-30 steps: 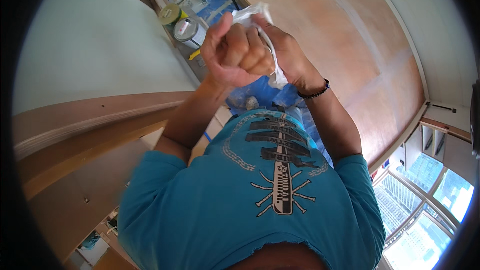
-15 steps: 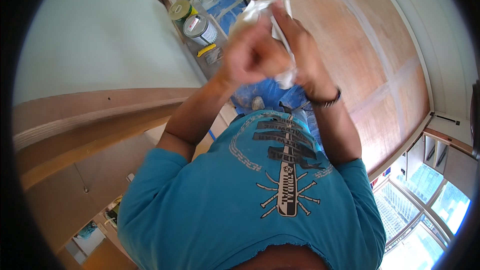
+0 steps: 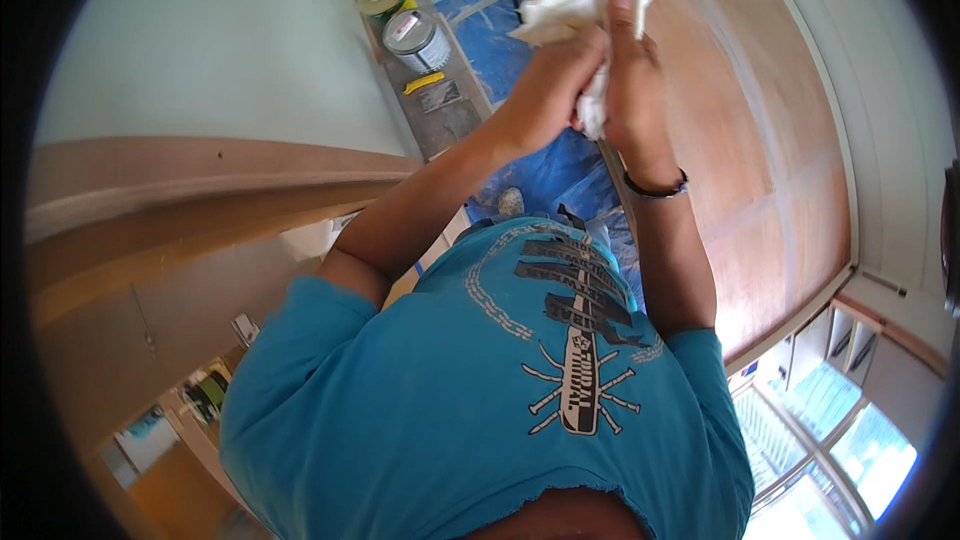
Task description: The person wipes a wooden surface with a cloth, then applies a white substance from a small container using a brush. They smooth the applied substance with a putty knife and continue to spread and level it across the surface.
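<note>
I hold a crumpled white cloth (image 3: 555,12) between both hands in the upper middle of the head view. My left hand (image 3: 556,85) is closed against it, fingers curled and mostly hidden. My right hand (image 3: 633,90) grips it from the right, thumb pointing up over the cloth. Just left of them, a grey ledge (image 3: 452,125) bears a silver can (image 3: 420,47), a green-lidded tin (image 3: 385,0) and a yellow tool (image 3: 424,83).
Blue plastic sheeting (image 3: 530,170) covers the floor below my hands. A large plywood panel (image 3: 750,190) with pale taped seams spans the right. A pale board (image 3: 200,60) and wooden edge (image 3: 150,180) fill the left. Windows (image 3: 820,400) show at lower right.
My hands and the cloth have moved up and to the right. My left hand has turned, its curled fingers now less visible, and more cloth shows above them.
</note>
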Demonstrator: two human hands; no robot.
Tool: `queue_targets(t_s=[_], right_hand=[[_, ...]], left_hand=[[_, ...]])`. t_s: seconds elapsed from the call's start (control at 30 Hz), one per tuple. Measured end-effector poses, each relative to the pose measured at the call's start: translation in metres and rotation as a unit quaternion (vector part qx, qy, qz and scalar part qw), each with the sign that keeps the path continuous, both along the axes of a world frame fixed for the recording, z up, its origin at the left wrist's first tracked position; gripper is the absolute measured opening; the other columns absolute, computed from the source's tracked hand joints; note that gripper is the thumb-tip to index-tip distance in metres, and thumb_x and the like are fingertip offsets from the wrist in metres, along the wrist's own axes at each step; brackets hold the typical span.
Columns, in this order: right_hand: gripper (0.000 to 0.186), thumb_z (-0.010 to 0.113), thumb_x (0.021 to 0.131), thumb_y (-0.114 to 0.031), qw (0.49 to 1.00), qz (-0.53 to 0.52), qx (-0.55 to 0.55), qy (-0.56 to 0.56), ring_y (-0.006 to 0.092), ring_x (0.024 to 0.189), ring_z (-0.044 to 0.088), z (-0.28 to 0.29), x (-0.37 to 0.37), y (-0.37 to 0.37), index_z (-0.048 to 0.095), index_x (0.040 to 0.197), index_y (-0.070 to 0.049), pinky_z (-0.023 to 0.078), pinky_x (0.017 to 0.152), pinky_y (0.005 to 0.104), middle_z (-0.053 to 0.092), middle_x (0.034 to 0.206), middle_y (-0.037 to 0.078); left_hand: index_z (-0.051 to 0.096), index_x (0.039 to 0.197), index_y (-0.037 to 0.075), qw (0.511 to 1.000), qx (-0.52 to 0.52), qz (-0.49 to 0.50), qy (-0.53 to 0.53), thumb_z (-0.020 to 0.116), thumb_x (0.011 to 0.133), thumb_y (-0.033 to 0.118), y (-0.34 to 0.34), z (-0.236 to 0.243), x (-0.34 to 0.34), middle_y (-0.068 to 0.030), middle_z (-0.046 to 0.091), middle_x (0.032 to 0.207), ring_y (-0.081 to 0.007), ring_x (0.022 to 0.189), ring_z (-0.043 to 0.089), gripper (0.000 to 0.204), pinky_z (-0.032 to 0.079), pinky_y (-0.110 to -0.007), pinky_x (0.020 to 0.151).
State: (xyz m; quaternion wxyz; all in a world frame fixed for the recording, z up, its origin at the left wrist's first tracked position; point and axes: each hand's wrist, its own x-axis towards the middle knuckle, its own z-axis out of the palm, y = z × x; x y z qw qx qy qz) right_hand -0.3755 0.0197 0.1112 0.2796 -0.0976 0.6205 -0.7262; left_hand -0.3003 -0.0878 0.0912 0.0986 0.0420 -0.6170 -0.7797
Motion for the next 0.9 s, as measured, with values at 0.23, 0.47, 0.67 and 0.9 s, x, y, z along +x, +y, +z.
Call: queue_targets(t_s=[0.23, 0.47, 0.67, 0.9], right_hand=[[0.054, 0.039, 0.114, -0.048, 0.933, -0.051, 0.112, 0.338, 0.0191, 0.092, 0.068, -0.089, 0.054, 0.016, 0.052, 0.145, -0.005, 0.056, 0.078, 0.0344, 0.071, 0.113, 0.009], [0.063, 0.031, 0.115, -0.048, 0.961, 0.019, -0.274, -0.041, 0.0259, 0.148, 0.040, -0.040, 0.017, 0.044, 0.025, 0.165, -0.009, 0.034, 0.122, 0.0427, 0.035, 0.165, 0.011], [0.088, 0.024, 0.109, -0.067, 0.985, 0.042, -0.155, 0.056, 0.0259, 0.158, 0.025, -0.017, -0.005, 0.094, 0.016, 0.166, 0.000, 0.021, 0.128, 0.0423, 0.026, 0.171, 0.011], [0.093, 0.007, 0.105, -0.070, 0.987, 0.115, -0.110, -0.006, 0.0239, 0.160, 0.009, -0.108, -0.032, 0.107, -0.001, 0.167, -0.002, 0.011, 0.130, 0.0379, 0.006, 0.175, 0.009]], left_hand=[[0.055, 0.136, 0.001, 0.788, -0.443, 0.344, 0.252, 0.068, 0.101, 0.017, -0.022, 0.017, -0.033, -0.0254, 0.061, 0.127, -0.0357, 0.113, 0.063, 0.040, 0.049, -0.043, 0.100], [0.012, 0.168, 0.006, 0.913, -0.345, 0.126, 0.181, 0.029, 0.110, 0.055, 0.061, -0.020, -0.044, -0.0233, 0.005, 0.175, -0.0387, 0.162, -0.001, 0.078, 0.006, -0.054, 0.129], [-0.002, 0.167, -0.001, 0.950, -0.249, 0.133, 0.136, 0.043, 0.109, 0.050, 0.114, -0.020, -0.067, -0.0272, -0.009, 0.173, -0.0441, 0.161, -0.008, 0.089, 0.000, -0.055, 0.128], [0.034, 0.156, 0.006, 0.975, 0.062, 0.215, 0.013, 0.044, 0.107, 0.063, 0.120, -0.021, -0.077, -0.0200, 0.055, 0.142, -0.0341, 0.125, 0.059, 0.076, 0.051, -0.046, 0.099]])
